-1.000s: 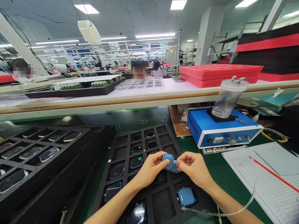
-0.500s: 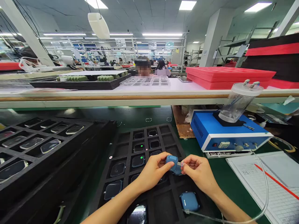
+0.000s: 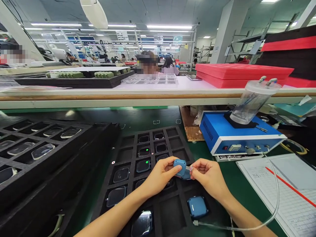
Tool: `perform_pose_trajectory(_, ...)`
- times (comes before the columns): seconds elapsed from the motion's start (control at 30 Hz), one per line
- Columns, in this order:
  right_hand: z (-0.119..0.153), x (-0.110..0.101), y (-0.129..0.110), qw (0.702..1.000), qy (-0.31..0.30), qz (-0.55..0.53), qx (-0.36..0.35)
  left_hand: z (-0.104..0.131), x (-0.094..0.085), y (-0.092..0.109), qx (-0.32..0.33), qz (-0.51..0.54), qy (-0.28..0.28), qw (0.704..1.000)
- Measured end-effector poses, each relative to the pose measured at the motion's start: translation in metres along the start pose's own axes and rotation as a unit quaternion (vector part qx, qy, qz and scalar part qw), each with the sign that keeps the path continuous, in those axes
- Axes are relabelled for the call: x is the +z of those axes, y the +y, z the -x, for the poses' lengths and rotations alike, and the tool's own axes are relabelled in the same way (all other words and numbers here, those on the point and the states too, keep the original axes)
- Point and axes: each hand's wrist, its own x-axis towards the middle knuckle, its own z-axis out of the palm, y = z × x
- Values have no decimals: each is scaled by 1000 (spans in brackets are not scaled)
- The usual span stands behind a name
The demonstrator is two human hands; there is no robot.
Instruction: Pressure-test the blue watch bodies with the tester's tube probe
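Note:
My left hand (image 3: 158, 176) is closed on a small blue watch case (image 3: 180, 167), thumb across its face, above the black foam tray (image 3: 172, 210). A second blue part shows just below and behind that case. Beside its right edge, the fingertips of my right hand (image 3: 209, 176) pinch a tiny piece with thin coloured strands; what exactly it is I cannot make out. Another blue watch case (image 3: 197, 206) lies in the tray's lower right, with the metal end of a clear tube (image 3: 222, 227) close beside it. Dark watch faces (image 3: 121, 175) fill several pockets.
A second black foam tray (image 3: 81, 154) holds watch faces at the left. At the right stands a blue control box (image 3: 229, 130) with a clear cylinder (image 3: 251, 102) on top. A red pen (image 3: 291, 187) lies on written sheets (image 3: 261, 176). Red foam trays (image 3: 239, 75) occupy the shelf.
The view has shifted slightly, so things sit a little higher and further left. Both hands keep the same hold on the case and the tiny piece.

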Motion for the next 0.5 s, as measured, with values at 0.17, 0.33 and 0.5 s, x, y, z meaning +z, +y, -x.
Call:
perform_pose_trajectory(0.17, 1, -2, 1, 1000, -15, -10, 7, 1, 1, 1, -9, 2, -3, 1000)
perform_pose_trajectory(0.33, 1, -2, -1, 1000, -15, 2, 4, 1, 2, 3, -16, 13, -7, 1000)
perform_pose_trajectory(0.5, 1, -1, -3, 1000, -24, -11, 4, 1, 0, 3, -17, 39, 13, 999)
